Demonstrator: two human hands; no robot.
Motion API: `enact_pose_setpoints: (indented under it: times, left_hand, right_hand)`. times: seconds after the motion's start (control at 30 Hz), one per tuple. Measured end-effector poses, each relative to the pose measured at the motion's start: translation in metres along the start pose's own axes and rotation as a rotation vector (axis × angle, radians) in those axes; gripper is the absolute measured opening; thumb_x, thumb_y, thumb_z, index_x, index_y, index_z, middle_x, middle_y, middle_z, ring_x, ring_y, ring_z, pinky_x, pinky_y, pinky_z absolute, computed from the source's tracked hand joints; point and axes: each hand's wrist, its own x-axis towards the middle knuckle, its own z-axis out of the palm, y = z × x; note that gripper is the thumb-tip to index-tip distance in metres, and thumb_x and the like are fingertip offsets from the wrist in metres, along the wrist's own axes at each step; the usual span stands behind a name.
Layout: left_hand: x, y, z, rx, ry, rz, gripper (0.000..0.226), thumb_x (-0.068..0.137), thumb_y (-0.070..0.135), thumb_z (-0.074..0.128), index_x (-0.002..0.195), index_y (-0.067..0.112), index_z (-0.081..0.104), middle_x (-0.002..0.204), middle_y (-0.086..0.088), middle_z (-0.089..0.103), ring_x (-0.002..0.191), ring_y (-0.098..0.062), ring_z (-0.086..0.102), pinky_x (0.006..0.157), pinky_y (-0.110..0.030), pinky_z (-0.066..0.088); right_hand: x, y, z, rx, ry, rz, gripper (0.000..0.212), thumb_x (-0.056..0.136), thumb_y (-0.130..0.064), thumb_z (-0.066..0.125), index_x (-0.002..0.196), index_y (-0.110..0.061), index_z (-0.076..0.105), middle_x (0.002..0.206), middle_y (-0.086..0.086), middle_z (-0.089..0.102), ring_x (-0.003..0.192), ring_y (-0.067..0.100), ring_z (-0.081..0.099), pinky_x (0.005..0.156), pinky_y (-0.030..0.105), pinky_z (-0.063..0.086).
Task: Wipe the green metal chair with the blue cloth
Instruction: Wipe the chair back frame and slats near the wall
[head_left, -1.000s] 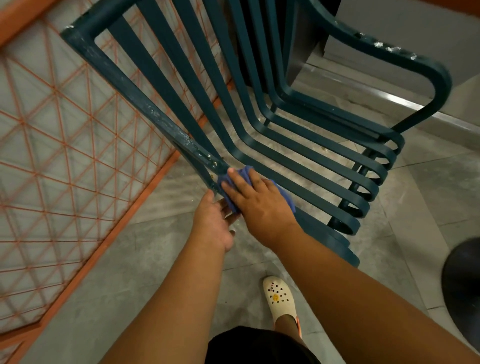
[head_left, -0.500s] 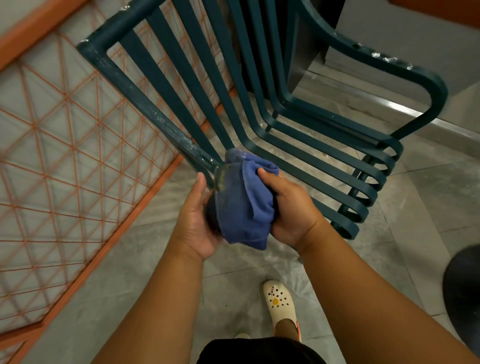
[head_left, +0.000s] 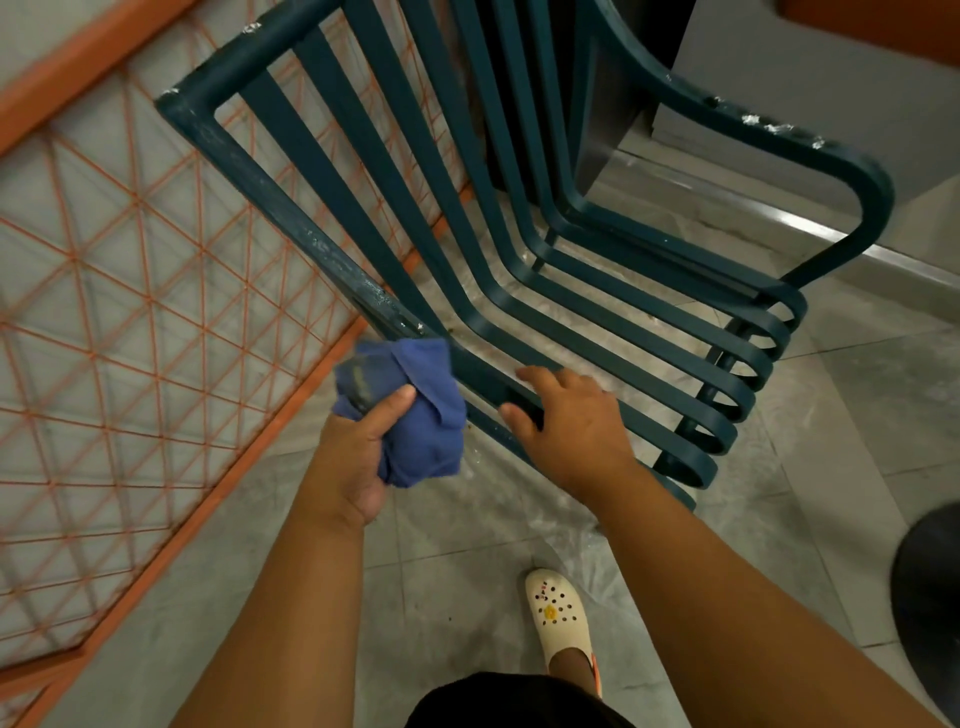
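The green metal chair (head_left: 519, 270) fills the upper middle of the view, its slatted back leaning toward me and its seat slats curling down at the right. White dirt speckles its left frame bar and right armrest. My left hand (head_left: 358, 457) grips the bunched blue cloth (head_left: 415, 410) just below the near corner where back and seat meet; the cloth touches that corner. My right hand (head_left: 566, 421) lies on the nearest seat slats with its fingers curled over one slat, just right of the cloth.
An orange metal grille (head_left: 130, 312) runs along the left, close behind the chair's back. A grey wall block (head_left: 810, 93) stands at the back right. A dark round object (head_left: 930, 597) sits at the right edge. My foot in a cream clog (head_left: 558, 613) stands on the grey tiled floor.
One second ago my right hand pressed the cloth on the chair's corner. Both hands then bunched it. Now my left hand alone holds it and my right hand has moved onto the seat slats.
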Motion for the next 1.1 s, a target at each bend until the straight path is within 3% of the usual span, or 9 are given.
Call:
enact_pose_setpoints:
  times: [0.1, 0.2, 0.3, 0.43, 0.57, 0.7, 0.83, 1.0, 1.1]
  left_hand:
    - [0.004, 0.005, 0.006, 0.099, 0.224, 0.256, 0.045, 0.083, 0.001, 0.068, 0.125, 0.013, 0.056, 0.109, 0.002, 0.068, 0.092, -0.007, 0.069, 0.073, -0.026, 0.056]
    - [0.003, 0.005, 0.029, 0.435, 0.393, 0.513, 0.038, 0.080, 0.004, 0.072, 0.114, 0.013, 0.058, 0.100, 0.009, 0.063, 0.084, 0.005, 0.064, 0.069, -0.014, 0.054]
    - [0.012, -0.010, 0.047, 1.004, 0.248, 0.720, 0.034, 0.078, 0.014, 0.072, 0.110, 0.015, 0.061, 0.103, -0.003, 0.055, 0.093, -0.015, 0.055, 0.072, -0.030, 0.055]
    - [0.025, -0.046, 0.052, 1.549, -0.068, 0.782, 0.047, 0.082, 0.038, 0.063, 0.127, 0.026, 0.060, 0.141, -0.005, 0.048, 0.137, -0.030, 0.031, 0.107, -0.047, 0.033]
    - [0.025, -0.058, 0.050, 1.596, -0.109, 0.746, 0.051, 0.093, 0.056, 0.031, 0.141, 0.039, 0.041, 0.157, 0.003, 0.025, 0.147, -0.024, 0.004, 0.114, -0.045, 0.011]
    - [0.038, -0.057, 0.040, 1.654, -0.013, 0.721, 0.049, 0.098, 0.049, 0.022, 0.145, 0.038, 0.033, 0.160, 0.000, 0.013, 0.147, -0.027, -0.004, 0.116, -0.050, 0.015]
    - [0.052, -0.047, 0.044, 1.528, 0.143, 0.676, 0.048, 0.094, 0.045, 0.032, 0.134, 0.029, 0.053, 0.157, -0.005, 0.024, 0.146, -0.032, 0.003, 0.114, -0.052, 0.021]
    - [0.033, -0.073, 0.046, 1.436, 0.028, 0.856, 0.040, 0.094, 0.042, 0.045, 0.125, 0.022, 0.063, 0.149, -0.007, 0.039, 0.144, -0.035, 0.016, 0.108, -0.052, 0.036]
    - [0.037, -0.070, 0.043, 1.360, 0.115, 0.857, 0.041, 0.096, 0.045, 0.042, 0.119, 0.021, 0.067, 0.146, -0.005, 0.045, 0.144, -0.032, 0.019, 0.106, -0.044, 0.041]
  right_hand:
    - [0.001, 0.008, 0.007, -0.102, -0.190, -0.001, 0.046, 0.096, -0.058, 0.033, 0.130, -0.028, 0.039, 0.109, 0.002, 0.066, 0.098, 0.023, 0.062, 0.101, 0.046, 0.042]
    - [0.002, 0.011, 0.013, -0.150, -0.149, -0.035, 0.038, 0.097, -0.057, 0.031, 0.118, -0.026, 0.042, 0.091, -0.001, 0.063, 0.082, 0.019, 0.059, 0.097, 0.043, 0.043]
    - [0.002, 0.014, 0.019, -0.158, -0.103, -0.054, 0.035, 0.097, -0.057, 0.030, 0.111, -0.028, 0.043, 0.082, -0.004, 0.056, 0.075, 0.017, 0.057, 0.094, 0.040, 0.041]
    - [0.004, 0.017, 0.023, -0.219, -0.038, -0.116, 0.030, 0.099, -0.044, 0.029, 0.096, -0.028, 0.055, 0.081, -0.004, 0.063, 0.071, 0.017, 0.057, 0.090, 0.041, 0.042]
    - [0.004, 0.020, 0.027, -0.243, -0.009, -0.119, 0.031, 0.097, -0.043, 0.028, 0.100, -0.026, 0.054, 0.082, -0.005, 0.065, 0.070, 0.015, 0.058, 0.088, 0.038, 0.041]
    - [0.003, 0.018, 0.027, -0.199, 0.012, -0.088, 0.034, 0.098, -0.054, 0.029, 0.101, -0.026, 0.049, 0.076, -0.004, 0.060, 0.066, 0.017, 0.057, 0.087, 0.038, 0.041]
    - [0.003, 0.017, 0.026, -0.211, -0.007, -0.077, 0.033, 0.097, -0.057, 0.029, 0.099, -0.027, 0.045, 0.073, -0.005, 0.055, 0.064, 0.016, 0.054, 0.087, 0.038, 0.042]
    - [0.003, 0.020, 0.030, -0.187, 0.043, -0.102, 0.035, 0.098, -0.052, 0.028, 0.101, -0.024, 0.049, 0.078, -0.001, 0.064, 0.065, 0.018, 0.059, 0.088, 0.040, 0.043]
    - [0.003, 0.020, 0.029, -0.200, 0.045, -0.108, 0.033, 0.097, -0.054, 0.031, 0.099, -0.025, 0.048, 0.079, -0.002, 0.065, 0.067, 0.018, 0.060, 0.086, 0.038, 0.043]
